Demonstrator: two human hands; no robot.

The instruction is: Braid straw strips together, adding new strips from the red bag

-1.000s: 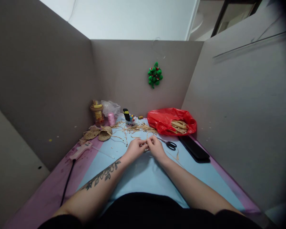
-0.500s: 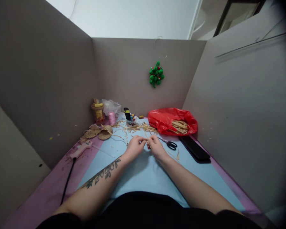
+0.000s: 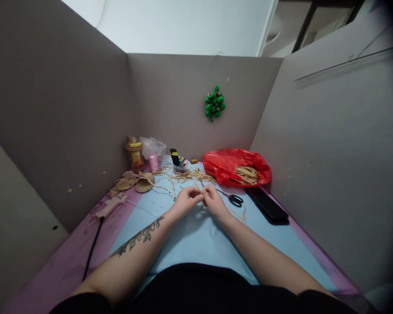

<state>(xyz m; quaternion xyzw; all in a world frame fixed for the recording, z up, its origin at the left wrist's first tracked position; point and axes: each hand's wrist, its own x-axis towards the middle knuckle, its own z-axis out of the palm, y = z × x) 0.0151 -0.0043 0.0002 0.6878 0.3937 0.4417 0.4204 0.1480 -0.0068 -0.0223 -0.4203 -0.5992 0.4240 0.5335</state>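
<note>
Over the middle of the light blue cloth (image 3: 196, 240), my left hand (image 3: 187, 201) and my right hand (image 3: 213, 202) meet at the fingertips. Both pinch a thin tan straw strand (image 3: 198, 186), part of which rises above the fingers; its lower end is largely hidden by them. Loose dry straw (image 3: 193, 175) lies scattered just beyond the hands. Black-handled scissors (image 3: 235, 200) rest to the right of my right hand, with a few strands (image 3: 244, 214) below them.
A red plastic bag (image 3: 222, 165) of straw and a black case (image 3: 269, 207) are on the right. Leftward lie woven tan pieces (image 3: 145, 182), a pink glue gun (image 3: 112, 206), a pink thread spool (image 3: 153, 163) and a jar (image 3: 136, 157). A pen cup (image 3: 179, 166) stands behind.
My left thumb and fingers have shifted slightly at the fingertips, with a wider gap between them. The strand has changed its angle above the hands.
</note>
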